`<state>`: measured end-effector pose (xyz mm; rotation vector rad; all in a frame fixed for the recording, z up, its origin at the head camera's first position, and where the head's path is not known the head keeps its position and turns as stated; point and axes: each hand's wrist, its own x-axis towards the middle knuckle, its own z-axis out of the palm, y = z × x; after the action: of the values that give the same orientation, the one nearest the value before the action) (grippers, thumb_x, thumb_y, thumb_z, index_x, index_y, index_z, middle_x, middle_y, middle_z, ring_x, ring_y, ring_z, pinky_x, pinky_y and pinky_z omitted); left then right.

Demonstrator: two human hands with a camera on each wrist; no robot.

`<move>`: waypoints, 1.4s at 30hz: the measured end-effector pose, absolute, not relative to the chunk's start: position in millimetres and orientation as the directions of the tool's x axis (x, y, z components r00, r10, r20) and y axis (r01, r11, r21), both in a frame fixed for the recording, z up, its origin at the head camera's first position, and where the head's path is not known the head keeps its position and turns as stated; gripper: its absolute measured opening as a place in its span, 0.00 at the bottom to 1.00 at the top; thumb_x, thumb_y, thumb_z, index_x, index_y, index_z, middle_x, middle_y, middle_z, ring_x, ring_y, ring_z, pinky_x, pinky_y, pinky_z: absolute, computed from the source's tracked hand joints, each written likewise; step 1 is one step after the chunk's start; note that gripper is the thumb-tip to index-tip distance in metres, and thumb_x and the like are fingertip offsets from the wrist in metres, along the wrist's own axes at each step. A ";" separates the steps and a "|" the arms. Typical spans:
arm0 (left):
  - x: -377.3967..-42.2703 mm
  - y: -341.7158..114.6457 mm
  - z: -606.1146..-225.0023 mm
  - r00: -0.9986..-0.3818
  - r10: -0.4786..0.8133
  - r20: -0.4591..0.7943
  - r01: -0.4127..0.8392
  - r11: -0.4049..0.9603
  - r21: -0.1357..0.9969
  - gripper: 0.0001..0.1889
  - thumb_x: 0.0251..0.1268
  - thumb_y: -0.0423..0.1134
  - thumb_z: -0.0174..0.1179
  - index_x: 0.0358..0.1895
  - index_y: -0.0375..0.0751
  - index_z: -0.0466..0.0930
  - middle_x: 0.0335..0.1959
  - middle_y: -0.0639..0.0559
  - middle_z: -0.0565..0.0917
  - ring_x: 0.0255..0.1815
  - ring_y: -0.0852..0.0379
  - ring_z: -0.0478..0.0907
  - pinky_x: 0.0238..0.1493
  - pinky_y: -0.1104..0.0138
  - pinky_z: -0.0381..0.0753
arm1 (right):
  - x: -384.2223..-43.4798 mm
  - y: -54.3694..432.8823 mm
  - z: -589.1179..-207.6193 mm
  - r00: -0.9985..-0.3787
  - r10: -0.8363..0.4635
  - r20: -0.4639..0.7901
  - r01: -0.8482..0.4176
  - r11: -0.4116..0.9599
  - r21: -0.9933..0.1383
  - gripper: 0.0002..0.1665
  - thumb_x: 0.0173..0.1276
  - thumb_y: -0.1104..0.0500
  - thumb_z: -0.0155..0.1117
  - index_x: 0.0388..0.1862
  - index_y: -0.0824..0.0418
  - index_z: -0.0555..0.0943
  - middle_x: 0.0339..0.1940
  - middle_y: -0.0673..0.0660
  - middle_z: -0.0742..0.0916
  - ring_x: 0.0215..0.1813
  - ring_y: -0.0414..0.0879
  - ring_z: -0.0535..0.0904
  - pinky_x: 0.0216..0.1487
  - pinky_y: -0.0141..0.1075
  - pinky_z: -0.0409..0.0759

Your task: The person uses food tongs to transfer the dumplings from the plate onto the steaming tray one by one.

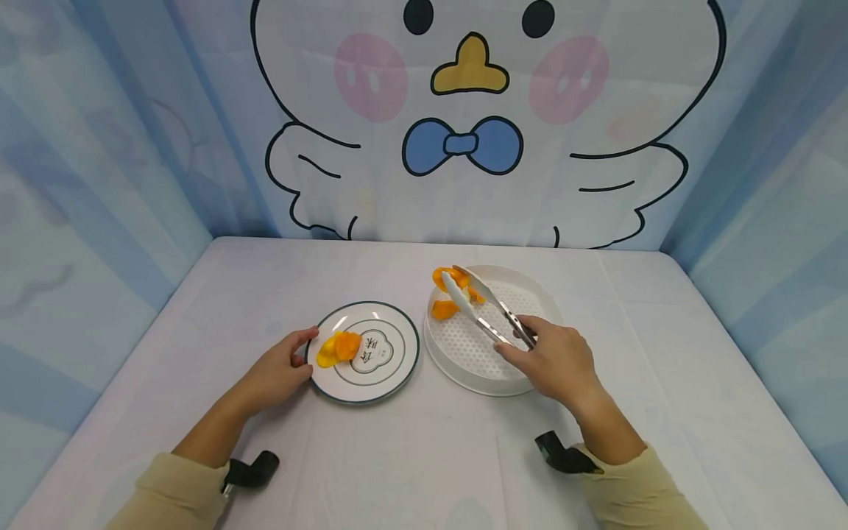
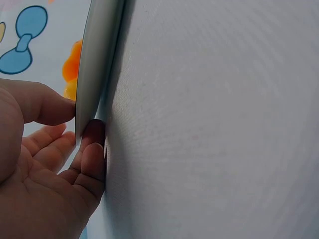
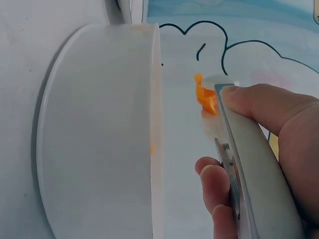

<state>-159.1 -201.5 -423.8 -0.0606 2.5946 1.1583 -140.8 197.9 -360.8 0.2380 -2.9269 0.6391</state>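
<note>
At the left, my left hand (image 1: pixel 281 372) pinches the rim of a white plate (image 1: pixel 391 372) with a dark edge line. In the left wrist view, the thumb (image 2: pixel 52 107) lies over the rim and fingertips tuck beneath it. A soft-looking yellow and orange piece (image 1: pixel 339 348) lies on the plate's left half. My right hand (image 1: pixel 559 361) grips metal tongs (image 1: pixel 506 313) with pale tips, thumb on one arm and fingers on the other. The tips are at an orange piece (image 1: pixel 440 277) over the far left rim of a round white tray (image 1: pixel 523 368).
Another orange piece (image 1: pixel 444 309) lies inside the tray's left edge, on its perforated floor. Plate and tray stand side by side on a white-covered table (image 1: pixel 424 456). A printed curtain (image 1: pixel 464 206) hangs behind the table's far edge, with more curtain at both sides.
</note>
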 end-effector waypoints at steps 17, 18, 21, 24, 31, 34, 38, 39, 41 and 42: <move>-157.5 -199.9 -422.9 -0.953 0.065 -0.297 -0.176 0.679 0.713 0.36 0.67 0.32 0.56 0.78 0.40 0.57 0.65 0.39 0.68 0.44 0.49 0.68 0.42 0.61 0.71 | -149.9 224.6 -359.8 -0.997 0.014 0.076 -0.020 0.908 -0.418 0.41 0.67 0.42 0.64 0.66 0.72 0.74 0.57 0.72 0.82 0.52 0.67 0.80 0.44 0.54 0.76; -157.6 -199.8 -422.8 -0.952 0.064 -0.298 -0.177 0.679 0.712 0.36 0.67 0.32 0.56 0.78 0.40 0.57 0.65 0.39 0.68 0.44 0.49 0.68 0.42 0.61 0.71 | -150.3 225.9 -359.8 -0.997 0.019 0.071 -0.012 0.909 -0.417 0.41 0.67 0.42 0.64 0.66 0.73 0.74 0.57 0.72 0.82 0.53 0.67 0.80 0.44 0.54 0.76; -157.7 -199.2 -422.3 -0.952 0.063 -0.299 -0.178 0.680 0.711 0.36 0.67 0.32 0.56 0.78 0.40 0.57 0.65 0.39 0.68 0.45 0.49 0.68 0.42 0.61 0.71 | -151.0 229.3 -360.7 -0.998 0.031 0.062 0.003 0.911 -0.413 0.41 0.68 0.42 0.64 0.66 0.72 0.74 0.58 0.73 0.81 0.54 0.68 0.79 0.45 0.55 0.76; -157.9 -198.6 -421.8 -0.953 0.065 -0.297 -0.176 0.679 0.713 0.36 0.67 0.32 0.56 0.78 0.40 0.57 0.66 0.39 0.68 0.45 0.49 0.68 0.42 0.61 0.71 | -151.1 232.8 -362.5 -0.998 0.044 0.054 0.018 0.911 -0.413 0.41 0.68 0.42 0.63 0.67 0.72 0.73 0.58 0.73 0.81 0.55 0.69 0.79 0.47 0.57 0.76; -156.7 -197.3 -420.7 -0.950 0.048 -0.308 -0.194 0.683 0.705 0.36 0.67 0.32 0.56 0.78 0.40 0.56 0.66 0.39 0.68 0.46 0.48 0.68 0.43 0.61 0.71 | -151.3 239.5 -368.8 -0.998 0.066 0.020 0.052 0.915 -0.400 0.42 0.68 0.41 0.63 0.67 0.73 0.73 0.60 0.74 0.80 0.58 0.70 0.76 0.51 0.59 0.75; -156.4 -197.2 -420.2 -0.950 0.049 -0.309 -0.195 0.682 0.705 0.36 0.67 0.32 0.56 0.78 0.40 0.56 0.66 0.39 0.68 0.46 0.48 0.68 0.43 0.60 0.71 | -151.5 240.9 -371.4 -0.998 0.066 0.003 0.059 0.915 -0.398 0.44 0.67 0.40 0.63 0.67 0.73 0.72 0.61 0.74 0.79 0.59 0.71 0.75 0.51 0.60 0.74; -156.2 -197.3 -419.2 -0.951 0.056 -0.304 -0.186 0.680 0.709 0.36 0.67 0.32 0.56 0.78 0.40 0.57 0.66 0.39 0.68 0.45 0.48 0.68 0.43 0.61 0.71 | -152.7 241.1 -373.6 -0.998 0.064 -0.022 0.067 0.914 -0.400 0.45 0.67 0.39 0.63 0.68 0.73 0.72 0.61 0.74 0.79 0.59 0.71 0.75 0.51 0.60 0.74; -156.1 -197.3 -419.0 -0.952 0.056 -0.302 -0.185 0.681 0.709 0.35 0.67 0.32 0.56 0.78 0.40 0.57 0.65 0.39 0.68 0.45 0.48 0.68 0.43 0.61 0.71 | -153.2 240.9 -374.0 -0.998 0.064 -0.029 0.070 0.915 -0.397 0.45 0.67 0.39 0.63 0.68 0.73 0.72 0.61 0.74 0.79 0.59 0.71 0.75 0.51 0.60 0.74; -155.9 -197.3 -418.8 -0.952 0.057 -0.301 -0.184 0.680 0.710 0.35 0.68 0.31 0.56 0.78 0.40 0.57 0.65 0.39 0.68 0.45 0.48 0.68 0.43 0.61 0.71 | -154.3 240.7 -374.1 -0.997 0.061 -0.040 0.072 0.917 -0.392 0.45 0.67 0.39 0.62 0.68 0.73 0.72 0.61 0.73 0.79 0.59 0.71 0.75 0.51 0.60 0.74; -155.8 -197.4 -418.7 -0.952 0.056 -0.301 -0.184 0.680 0.710 0.35 0.68 0.31 0.56 0.78 0.40 0.57 0.65 0.39 0.68 0.45 0.48 0.68 0.43 0.61 0.71 | -154.7 240.6 -374.0 -0.997 0.061 -0.047 0.075 0.918 -0.388 0.45 0.67 0.39 0.62 0.68 0.73 0.71 0.61 0.73 0.79 0.59 0.71 0.75 0.52 0.60 0.74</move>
<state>-155.8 -197.4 -418.7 -0.1015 2.5958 1.1438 -154.7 240.6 -374.0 -0.1099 -3.1102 0.6318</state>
